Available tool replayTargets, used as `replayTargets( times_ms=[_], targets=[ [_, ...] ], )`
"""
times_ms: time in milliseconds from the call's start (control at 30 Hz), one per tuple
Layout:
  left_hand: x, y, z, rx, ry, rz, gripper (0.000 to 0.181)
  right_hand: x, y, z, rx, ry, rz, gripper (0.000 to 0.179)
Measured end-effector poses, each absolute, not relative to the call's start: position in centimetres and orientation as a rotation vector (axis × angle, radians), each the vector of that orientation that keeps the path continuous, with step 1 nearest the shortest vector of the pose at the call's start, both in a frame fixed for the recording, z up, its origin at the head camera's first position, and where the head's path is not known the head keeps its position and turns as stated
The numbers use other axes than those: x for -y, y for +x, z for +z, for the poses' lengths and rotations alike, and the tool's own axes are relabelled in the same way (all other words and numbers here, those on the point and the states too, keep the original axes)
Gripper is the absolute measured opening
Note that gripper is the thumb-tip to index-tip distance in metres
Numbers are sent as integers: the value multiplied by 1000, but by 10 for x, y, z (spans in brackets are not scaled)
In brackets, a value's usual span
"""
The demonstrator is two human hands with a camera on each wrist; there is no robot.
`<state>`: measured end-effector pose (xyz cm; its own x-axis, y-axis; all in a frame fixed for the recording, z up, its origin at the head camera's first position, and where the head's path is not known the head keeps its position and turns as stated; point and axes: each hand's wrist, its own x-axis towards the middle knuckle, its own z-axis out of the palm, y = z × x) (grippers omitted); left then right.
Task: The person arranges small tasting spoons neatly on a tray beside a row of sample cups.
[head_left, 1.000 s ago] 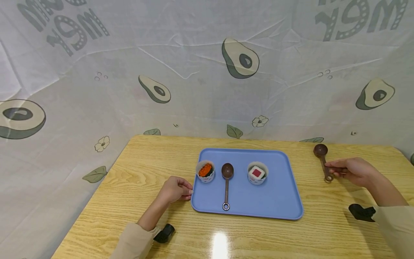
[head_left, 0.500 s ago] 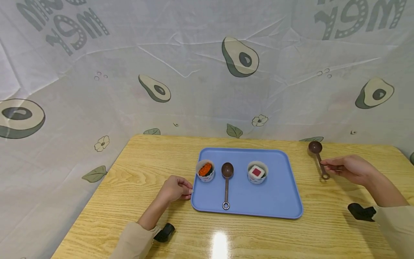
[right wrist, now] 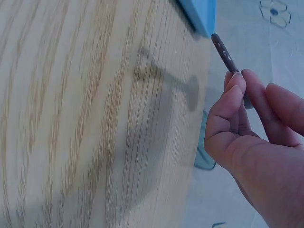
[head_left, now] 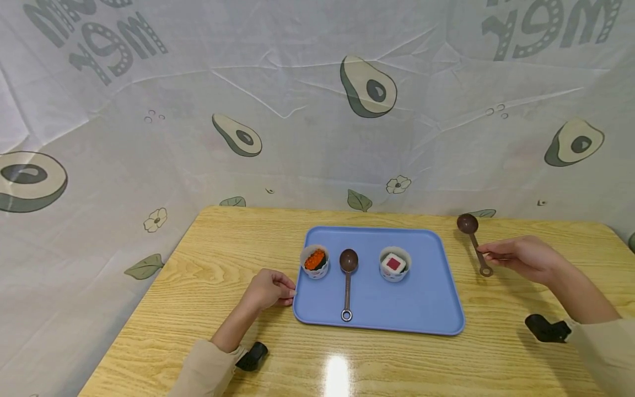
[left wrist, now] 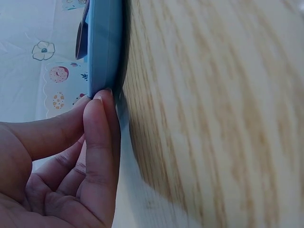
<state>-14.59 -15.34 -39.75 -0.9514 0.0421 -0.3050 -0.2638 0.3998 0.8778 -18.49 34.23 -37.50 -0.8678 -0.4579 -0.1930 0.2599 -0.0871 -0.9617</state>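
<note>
My right hand [head_left: 528, 256] pinches a dark brown measuring spoon [head_left: 474, 242] by its handle, to the right of the blue tray [head_left: 416, 306]. Its round bowl points away, and its shadow falls on the table in the right wrist view. At the tray's left edge, the thumb and fingers of my left hand [head_left: 270, 289] pinch the rim, seen close in the left wrist view. On the tray lies a second brown measuring spoon [head_left: 348, 278], between a paper cup [head_left: 316, 274] with orange roe sushi [head_left: 315, 260] and another cup [head_left: 394, 275] with a white rice roll [head_left: 393, 264].
The tray sits on a wood-grain table [head_left: 238, 237]. Behind and to the left hangs a pale cloth [head_left: 297, 143] printed with avocados. Black wrist devices [head_left: 253, 357] hang by both sleeves.
My right hand has carried the measuring spoon to the left, toward the tray, its bowl shifting slightly farther away. The left hand and the tray have stayed in place.
</note>
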Motion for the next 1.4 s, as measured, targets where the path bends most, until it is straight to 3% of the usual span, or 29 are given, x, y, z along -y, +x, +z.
replayTargets(
  times_ms=[1400],
  targets=[
    [153, -146, -397, -2387, -212, 1558, 5, -272, -158, -379, -1728, -210, -1885, 21]
  ],
)
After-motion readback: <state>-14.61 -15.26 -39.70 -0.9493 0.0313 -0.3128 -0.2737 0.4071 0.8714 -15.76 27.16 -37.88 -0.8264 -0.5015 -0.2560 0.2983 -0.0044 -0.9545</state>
